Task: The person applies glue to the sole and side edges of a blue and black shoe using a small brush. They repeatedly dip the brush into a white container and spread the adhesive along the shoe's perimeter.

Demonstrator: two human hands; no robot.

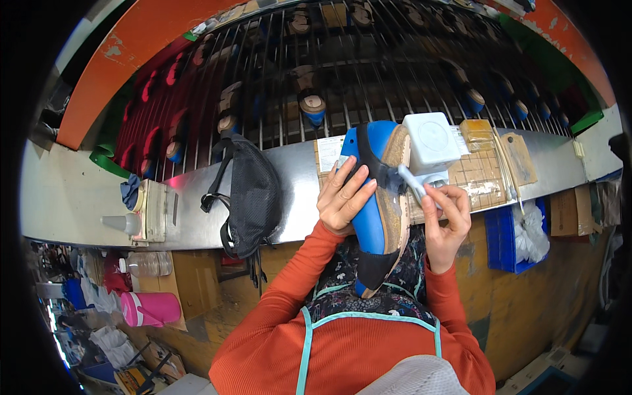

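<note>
A sandal on a blue shoe last (370, 224) lies on its side in front of me, toe end toward my body. It has dark straps and a tan cork-like sole edge. My left hand (344, 197) grips its left side, fingers laid across the blue last and the thumb hidden. Between the fingertips of my right hand (449, 220) is a short pale stick-like tool (411, 180), its upper end at the sole edge near the dark strap. What that tool's tip looks like is too small to tell. A white square container (431, 143) stands just beyond it.
Behind the metal ledge (296, 178) runs a rack of metal rods (263, 122) carrying several sandals on lasts. A black mesh bag (253, 194) lies at left. Cardboard (484, 181), a yellowish block (477, 133) and thin sticks (510, 164) are at right. A blue crate (501, 243) stands below.
</note>
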